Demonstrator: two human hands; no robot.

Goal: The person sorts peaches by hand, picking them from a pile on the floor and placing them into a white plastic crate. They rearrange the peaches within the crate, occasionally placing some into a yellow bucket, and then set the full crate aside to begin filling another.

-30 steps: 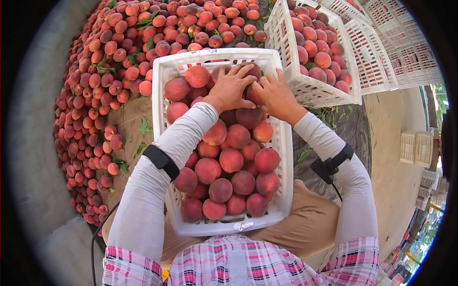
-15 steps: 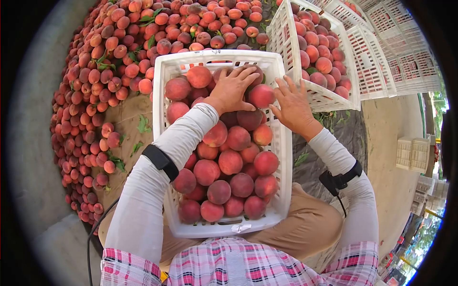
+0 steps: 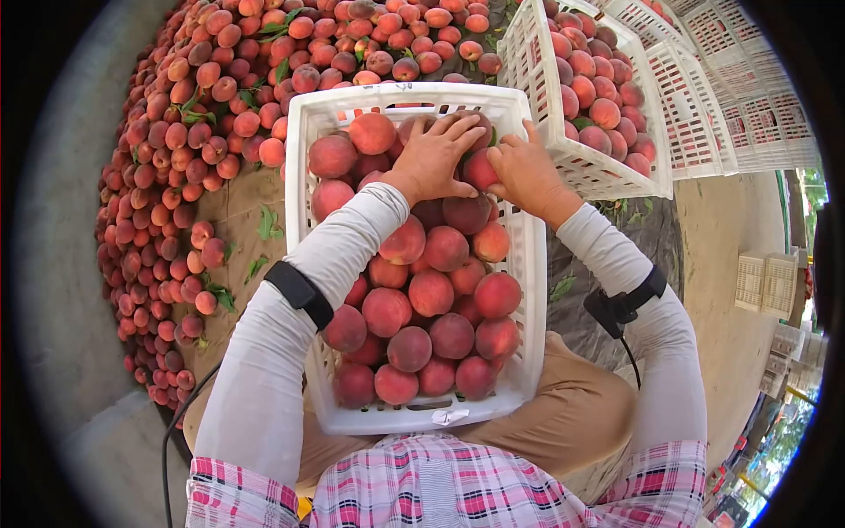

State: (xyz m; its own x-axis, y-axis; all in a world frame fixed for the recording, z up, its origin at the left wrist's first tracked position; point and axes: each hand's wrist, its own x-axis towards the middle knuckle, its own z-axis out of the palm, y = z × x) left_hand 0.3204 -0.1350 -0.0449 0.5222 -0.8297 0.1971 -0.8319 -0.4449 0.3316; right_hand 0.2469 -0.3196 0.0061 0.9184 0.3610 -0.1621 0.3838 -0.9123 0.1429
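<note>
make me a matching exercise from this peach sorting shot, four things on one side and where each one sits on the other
Things:
1. white plastic crate of peaches
2. left hand
3. black wrist strap
4. loose pile of red peaches

Places:
a. on the ground, left of the crate
b. on the person's lap
c. on the left forearm's white sleeve
d. on peaches at the crate's far end

Pairs: 1-b, 2-d, 3-c, 4-a
</note>
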